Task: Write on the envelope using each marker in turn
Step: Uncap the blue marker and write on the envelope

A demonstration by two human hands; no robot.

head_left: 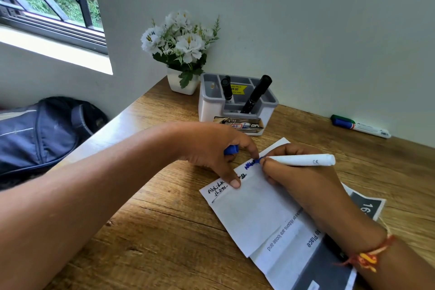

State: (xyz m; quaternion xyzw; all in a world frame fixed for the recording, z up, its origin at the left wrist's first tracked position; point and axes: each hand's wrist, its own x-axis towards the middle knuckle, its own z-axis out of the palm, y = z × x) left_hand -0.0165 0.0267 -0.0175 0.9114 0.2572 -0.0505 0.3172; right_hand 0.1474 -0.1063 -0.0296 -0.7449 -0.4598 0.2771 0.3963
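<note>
My right hand [303, 186] pinches the white marker [303, 160], blue tip on the envelope [249, 214]; left hand [211, 150] grips the blue cap [230, 149], thumb pinning the envelope down.

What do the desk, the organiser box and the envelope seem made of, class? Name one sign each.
Desk: likely wood or wood-look laminate, matt; grain lines. Organiser box: smooth moulded plastic, white walls, grey insert. Envelope: thin matt white paper; ink marks, fold line.

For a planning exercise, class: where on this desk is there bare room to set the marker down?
The desk is bare between the organizer and the spare markers by the wall, and left of the envelope towards the near edge. It is crowded at the envelope's top, where the left hand, holding the blue cap, meets the right hand and its marker.
</note>
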